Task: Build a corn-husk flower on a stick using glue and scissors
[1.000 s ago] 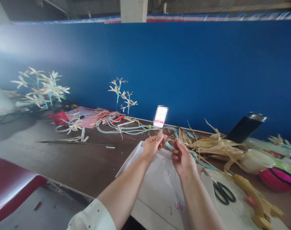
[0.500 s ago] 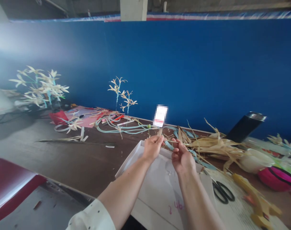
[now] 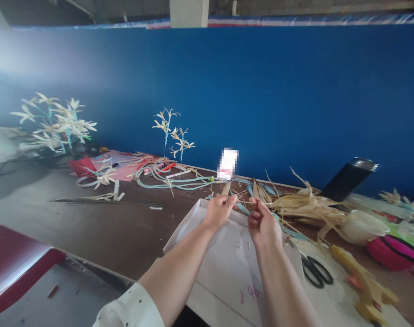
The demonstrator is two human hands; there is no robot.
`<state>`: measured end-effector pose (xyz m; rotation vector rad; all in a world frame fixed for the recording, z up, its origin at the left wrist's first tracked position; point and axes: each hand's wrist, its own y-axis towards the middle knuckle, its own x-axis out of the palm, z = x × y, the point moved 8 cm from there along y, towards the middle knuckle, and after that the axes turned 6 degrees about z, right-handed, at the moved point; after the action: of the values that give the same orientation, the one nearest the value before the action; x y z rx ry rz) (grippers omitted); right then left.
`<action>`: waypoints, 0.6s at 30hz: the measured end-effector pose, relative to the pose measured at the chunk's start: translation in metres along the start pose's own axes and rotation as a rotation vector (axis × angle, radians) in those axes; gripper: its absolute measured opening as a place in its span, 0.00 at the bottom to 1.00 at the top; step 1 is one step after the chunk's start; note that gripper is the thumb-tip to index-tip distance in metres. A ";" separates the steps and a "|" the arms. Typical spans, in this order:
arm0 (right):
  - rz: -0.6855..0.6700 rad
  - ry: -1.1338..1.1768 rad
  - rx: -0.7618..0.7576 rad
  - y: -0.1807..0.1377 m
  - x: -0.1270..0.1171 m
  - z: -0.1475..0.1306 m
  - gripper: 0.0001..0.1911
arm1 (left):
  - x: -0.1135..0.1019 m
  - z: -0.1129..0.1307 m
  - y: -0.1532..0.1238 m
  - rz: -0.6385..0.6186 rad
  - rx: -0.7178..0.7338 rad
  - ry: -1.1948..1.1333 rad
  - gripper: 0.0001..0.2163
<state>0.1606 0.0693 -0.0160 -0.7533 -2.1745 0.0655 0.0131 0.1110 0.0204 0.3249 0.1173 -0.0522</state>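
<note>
Both hands are raised over the far edge of the white box on the counter. The left hand and right hand each have a grip pinched shut on one end of a thin straw strip. The strip spans the short gap between the two grips, with the dried husks just to its right and the scissors nearer, right of the right wrist.

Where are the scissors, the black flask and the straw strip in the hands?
scissors (image 3: 316,272): head view, where the black handle loops meet.
black flask (image 3: 345,184): head view, middle of its dark body.
straw strip (image 3: 226,188): head view, its pale upper end.
</note>
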 end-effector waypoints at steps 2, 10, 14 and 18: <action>0.022 -0.021 -0.017 0.000 -0.002 -0.002 0.07 | 0.003 -0.003 0.000 -0.042 -0.043 -0.065 0.20; 0.024 -0.069 -0.004 -0.003 0.000 0.000 0.10 | 0.012 0.001 -0.003 -0.119 -0.036 -0.257 0.21; 0.005 -0.081 -0.006 -0.003 0.001 0.001 0.12 | 0.011 -0.005 -0.001 -0.081 -0.070 -0.214 0.19; -0.016 -0.109 -0.016 -0.004 0.003 0.000 0.13 | 0.012 -0.012 0.001 -0.088 -0.098 -0.165 0.19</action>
<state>0.1565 0.0677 -0.0128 -0.7569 -2.2869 0.0836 0.0236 0.1152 0.0082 0.2161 -0.0298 -0.1594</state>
